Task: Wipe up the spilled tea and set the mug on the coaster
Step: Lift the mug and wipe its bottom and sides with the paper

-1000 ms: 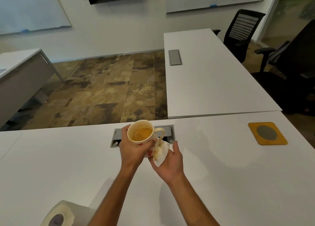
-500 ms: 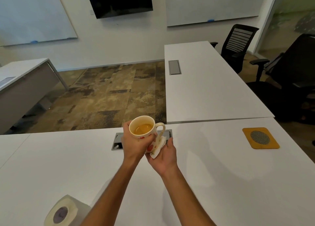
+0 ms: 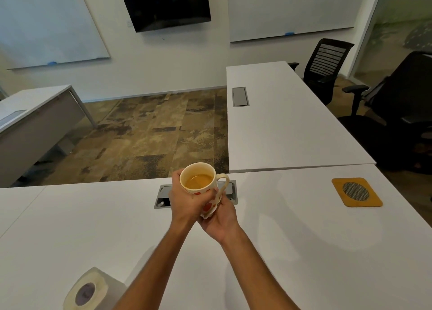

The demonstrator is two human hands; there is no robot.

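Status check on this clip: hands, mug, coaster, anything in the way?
Left hand grips mug, tea inside, held above table. Right hand presses tissue under it. Coaster bare, off right. Path to it unobstructed.

Cream mug [image 3: 201,188] aloft, coaster [image 3: 356,192] bare

**Bare arms, nothing worn**

My left hand [image 3: 187,201] and right hand [image 3: 221,218] are both bare: no gloves, rings, watch or bands. My forearms run uncovered down to the frame's bottom edge, with no sleeve showing.
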